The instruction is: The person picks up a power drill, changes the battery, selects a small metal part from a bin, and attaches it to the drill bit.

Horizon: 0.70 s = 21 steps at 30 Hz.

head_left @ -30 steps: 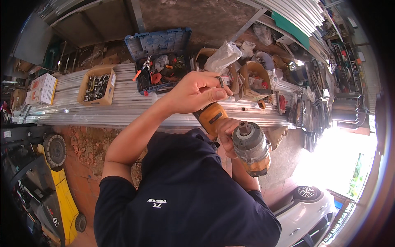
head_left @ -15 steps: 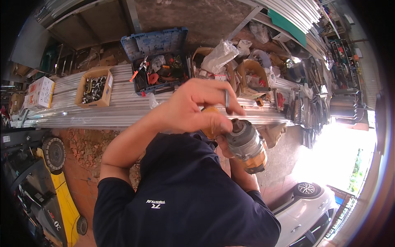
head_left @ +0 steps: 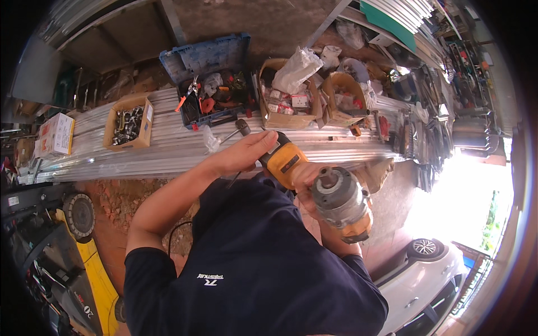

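A yellow and black cordless impact wrench (head_left: 290, 163) is in front of my chest, its grey nose with a bare stub turned up toward me. My right hand (head_left: 308, 178) is closed around its handle, partly hidden by the head. At the battery end my left hand (head_left: 246, 152) is closed, thumb along the edge; its other fingers are hidden behind. Just beyond my left hand a dark chuck (head_left: 242, 126) on a thin metal rod shows; whether that hand touches it, I cannot tell. Another thin dark rod shows below the hand.
Long metal profiles (head_left: 185, 159) form a bench, bearing a carton of metal fittings (head_left: 147, 126), a blue toolbox (head_left: 204, 53) with its lid up and cartons of small parts (head_left: 287, 119). A yellow wheeled machine (head_left: 95, 269) stands left, a white car (head_left: 420, 283) right.
My left hand has moved from the wrench's nose down to its battery end. The wrench's nose has shifted slightly right and down, uncovering the handle, the dark chuck and the carton behind.
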Tool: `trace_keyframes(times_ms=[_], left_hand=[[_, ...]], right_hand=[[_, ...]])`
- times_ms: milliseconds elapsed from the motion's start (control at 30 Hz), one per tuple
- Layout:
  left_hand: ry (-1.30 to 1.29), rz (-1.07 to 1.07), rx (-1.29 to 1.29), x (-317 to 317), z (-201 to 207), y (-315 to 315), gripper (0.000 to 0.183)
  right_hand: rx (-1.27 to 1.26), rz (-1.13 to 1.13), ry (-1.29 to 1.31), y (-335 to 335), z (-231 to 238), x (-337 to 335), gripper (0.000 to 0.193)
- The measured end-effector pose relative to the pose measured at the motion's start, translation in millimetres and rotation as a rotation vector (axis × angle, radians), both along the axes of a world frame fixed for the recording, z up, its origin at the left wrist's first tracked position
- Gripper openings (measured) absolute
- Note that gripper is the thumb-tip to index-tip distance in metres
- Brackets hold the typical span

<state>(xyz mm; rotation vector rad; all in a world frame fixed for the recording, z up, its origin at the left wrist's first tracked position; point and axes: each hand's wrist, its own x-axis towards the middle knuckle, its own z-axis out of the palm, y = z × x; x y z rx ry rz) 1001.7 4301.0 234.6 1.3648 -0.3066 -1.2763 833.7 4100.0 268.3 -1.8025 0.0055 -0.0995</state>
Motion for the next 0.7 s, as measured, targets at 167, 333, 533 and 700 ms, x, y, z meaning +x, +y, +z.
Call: trace_keyframes(times_ms=[167, 333, 533, 700], left_hand=[[-0.143, 0.140, -0.138, -10.2, -9.4, -6.5, 0.056], [-0.205, 0.057, -0.184, -3.1, -2.7, -8.6, 0.064], [-0.059, 0.007, -0.167, -4.0, -2.0, -4.7, 0.066], [-0.049, -0.039, -0.121, -0.4, -0.9, -0.9, 0.065]], right_hand=[[0.153, -0.027, -0.226, 3.1, -13.5, 5.0, 0.022], [0.136, 0.029, -0.384, 13.8, -4.1, 27.1, 0.016], [0.343, 0.072, -0.459, 25.3, -4.0, 35.9, 0.019], [0.135, 0.043, -0.362, 9.6, -6.9, 32.1, 0.023]])
